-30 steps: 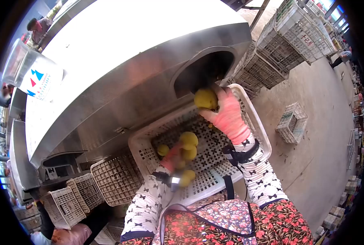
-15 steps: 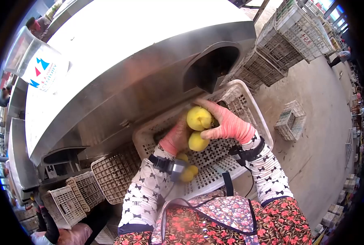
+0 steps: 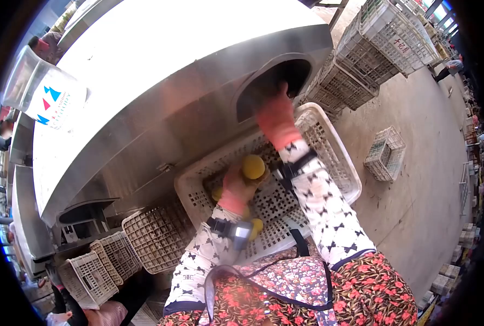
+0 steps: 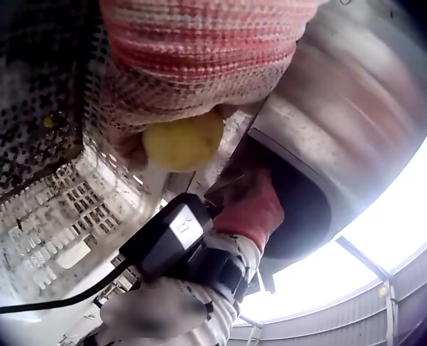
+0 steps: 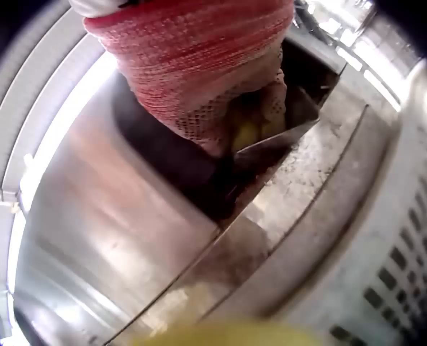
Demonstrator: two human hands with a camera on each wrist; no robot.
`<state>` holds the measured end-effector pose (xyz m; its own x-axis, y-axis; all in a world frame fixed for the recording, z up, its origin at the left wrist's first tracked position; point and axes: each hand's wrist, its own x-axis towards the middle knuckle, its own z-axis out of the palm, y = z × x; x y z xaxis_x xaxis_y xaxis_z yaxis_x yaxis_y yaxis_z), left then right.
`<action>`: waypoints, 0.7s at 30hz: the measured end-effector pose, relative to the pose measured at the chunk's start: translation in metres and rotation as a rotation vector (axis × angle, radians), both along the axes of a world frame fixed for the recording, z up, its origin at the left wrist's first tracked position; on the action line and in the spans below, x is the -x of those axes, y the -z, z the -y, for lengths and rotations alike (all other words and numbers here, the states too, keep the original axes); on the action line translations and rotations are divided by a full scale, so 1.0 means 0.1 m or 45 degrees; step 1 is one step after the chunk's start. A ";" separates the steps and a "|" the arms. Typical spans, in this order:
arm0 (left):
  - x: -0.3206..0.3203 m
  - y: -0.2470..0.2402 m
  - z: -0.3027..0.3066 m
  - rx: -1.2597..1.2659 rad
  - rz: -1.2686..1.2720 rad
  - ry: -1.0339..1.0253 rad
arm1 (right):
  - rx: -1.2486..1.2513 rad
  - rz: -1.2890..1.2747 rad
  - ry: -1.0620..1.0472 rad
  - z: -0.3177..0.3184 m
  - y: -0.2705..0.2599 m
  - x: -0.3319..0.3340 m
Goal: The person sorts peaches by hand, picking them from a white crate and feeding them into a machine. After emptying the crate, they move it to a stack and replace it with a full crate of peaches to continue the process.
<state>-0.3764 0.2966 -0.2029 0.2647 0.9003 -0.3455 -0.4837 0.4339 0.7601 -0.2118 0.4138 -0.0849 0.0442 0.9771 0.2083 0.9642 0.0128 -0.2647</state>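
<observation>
Head view, left hand (image 3: 237, 187), one fruit (image 3: 253, 167) (held)

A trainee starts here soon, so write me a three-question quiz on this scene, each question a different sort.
1. Where does the right hand reach?
A) Into a floor crate
B) Into the dark opening in the metal housing
C) Toward the apron
2. True or false: the left hand is empty.
3. Fill in: the clear plastic container bears a logo in blue and ____.

Key:
1. B
2. False; the left hand holds a yellow fruit.
3. red
</observation>
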 end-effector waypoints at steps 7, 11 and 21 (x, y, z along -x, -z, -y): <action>-0.05 -0.43 -0.29 -0.391 -0.171 -0.071 | -0.076 -0.567 -0.178 0.86 -0.31 0.01; -0.29 -0.59 -0.36 -0.006 0.633 -0.103 | 0.072 -0.677 -0.216 1.01 -0.20 0.03; 0.52 1.18 -0.06 -1.047 -1.741 0.553 | -0.731 -0.292 0.056 -0.05 -0.12 -0.10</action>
<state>-0.4289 0.3022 -0.3207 0.4494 0.8931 -0.0182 0.7361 -0.3587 0.5740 -0.2013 0.4187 -0.0729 0.1878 0.7084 0.6804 0.8866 0.1758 -0.4278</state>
